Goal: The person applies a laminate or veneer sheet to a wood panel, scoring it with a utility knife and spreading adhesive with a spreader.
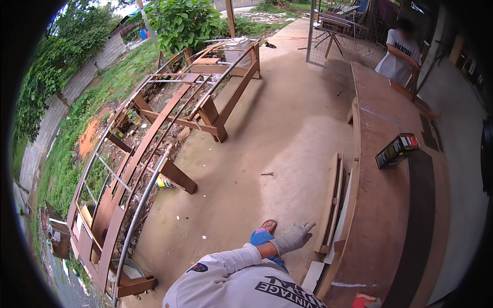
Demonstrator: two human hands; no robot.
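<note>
My left hand (294,237), in a grey work glove, hangs in front of my body above the concrete floor. Its fingers are stretched out with nothing in them. At the bottom edge, a bit of grey glove, apparently my right hand (374,304), touches or lies close beside a flat red piece (362,300) on the brown wooden worktable (380,205). Most of that hand is cut off by the frame, so its grip is hidden. A black rectangular tin can (395,151) with a red-and-white top stands farther along the table, by a long dark strip (413,226).
Wooden strips (331,200) stand along the table's left side. Across the walkway, a rack of metal pipes (138,210) and wooden posts (177,177) carries long brown boards (149,141). At the table's far end another person (400,54) handles a wooden piece. A mesh gate (328,36) stands behind.
</note>
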